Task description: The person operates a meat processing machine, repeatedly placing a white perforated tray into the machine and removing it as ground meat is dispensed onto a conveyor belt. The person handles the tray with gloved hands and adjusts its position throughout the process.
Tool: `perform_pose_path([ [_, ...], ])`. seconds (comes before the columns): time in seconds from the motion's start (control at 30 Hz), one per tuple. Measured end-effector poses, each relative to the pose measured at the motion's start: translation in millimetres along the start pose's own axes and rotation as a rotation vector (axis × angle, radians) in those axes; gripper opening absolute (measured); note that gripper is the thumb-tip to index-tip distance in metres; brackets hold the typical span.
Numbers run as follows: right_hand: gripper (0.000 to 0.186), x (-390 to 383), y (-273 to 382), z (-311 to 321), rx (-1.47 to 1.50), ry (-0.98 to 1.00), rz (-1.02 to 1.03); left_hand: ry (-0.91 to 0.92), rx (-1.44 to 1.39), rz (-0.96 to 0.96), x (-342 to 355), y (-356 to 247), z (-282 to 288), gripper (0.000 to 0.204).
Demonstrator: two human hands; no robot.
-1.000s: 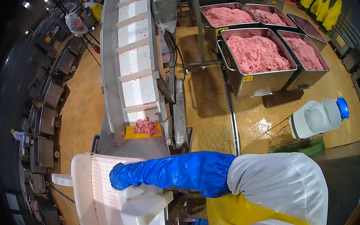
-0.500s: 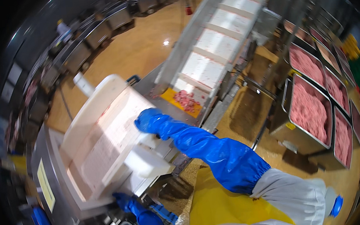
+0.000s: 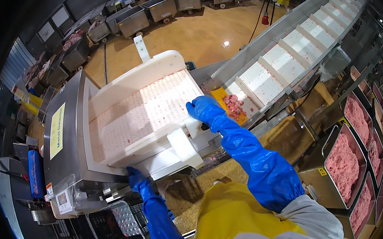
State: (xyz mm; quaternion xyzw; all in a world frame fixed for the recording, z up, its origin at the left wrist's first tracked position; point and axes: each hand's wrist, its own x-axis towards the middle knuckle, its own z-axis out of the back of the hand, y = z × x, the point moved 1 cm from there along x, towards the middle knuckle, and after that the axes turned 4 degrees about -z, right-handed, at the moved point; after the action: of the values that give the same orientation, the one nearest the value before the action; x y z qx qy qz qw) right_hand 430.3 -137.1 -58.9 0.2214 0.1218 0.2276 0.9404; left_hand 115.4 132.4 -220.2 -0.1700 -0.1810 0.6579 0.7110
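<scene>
My right hand point(image 3: 203, 109), in a wet blue glove and sleeve, is closed over the end of the white side guard point(image 3: 157, 142) of a short conveyor. Beside it lies the bare, perforated white belt point(image 3: 139, 108), speckled with pink bits. My left hand point(image 3: 138, 178), gloved in dark blue, sits low against the edge of the conveyor frame point(image 3: 161, 166), by the steel housing point(image 3: 70, 131); its fingers look curled and are partly hidden. Ground pink meat point(image 3: 233, 106) lies on an orange plate point(image 3: 219, 96) just past my right hand.
A cleated white incline conveyor point(image 3: 283, 64) climbs to the far right. Steel bins of ground meat point(image 3: 342, 165) stand at the right. Several steel carts point(image 3: 162, 8) line the back of the tan floor point(image 3: 201, 31). Black crates point(image 3: 116, 226) sit at the lower left, beside a yellow apron point(image 3: 228, 217).
The view has turned, so the conveyor and both hands appear farther right and more of the left side shows. Both hands keep about the same places on the conveyor.
</scene>
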Motion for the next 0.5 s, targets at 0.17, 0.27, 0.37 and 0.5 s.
perform_pose_path([
  [0.17,0.048,0.9,7.4,-5.4,0.041,-0.003,-0.007,-0.068,0.012,-0.066,5.9,14.5,-0.4,0.077],
  [0.27,0.047,4.1,-0.1,-8.9,0.026,-0.056,0.009,-0.037,0.032,-0.079,12.3,12.8,-8.5,0.080],
  [0.37,0.046,-1.2,-3.1,-4.8,0.044,-0.051,-0.016,0.043,0.071,-0.023,-5.7,-8.5,9.1,0.082],
  [0.5,0.047,-2.7,3.2,-1.5,0.043,-0.034,-0.008,0.067,0.066,-0.031,0.3,0.3,11.2,0.083],
])
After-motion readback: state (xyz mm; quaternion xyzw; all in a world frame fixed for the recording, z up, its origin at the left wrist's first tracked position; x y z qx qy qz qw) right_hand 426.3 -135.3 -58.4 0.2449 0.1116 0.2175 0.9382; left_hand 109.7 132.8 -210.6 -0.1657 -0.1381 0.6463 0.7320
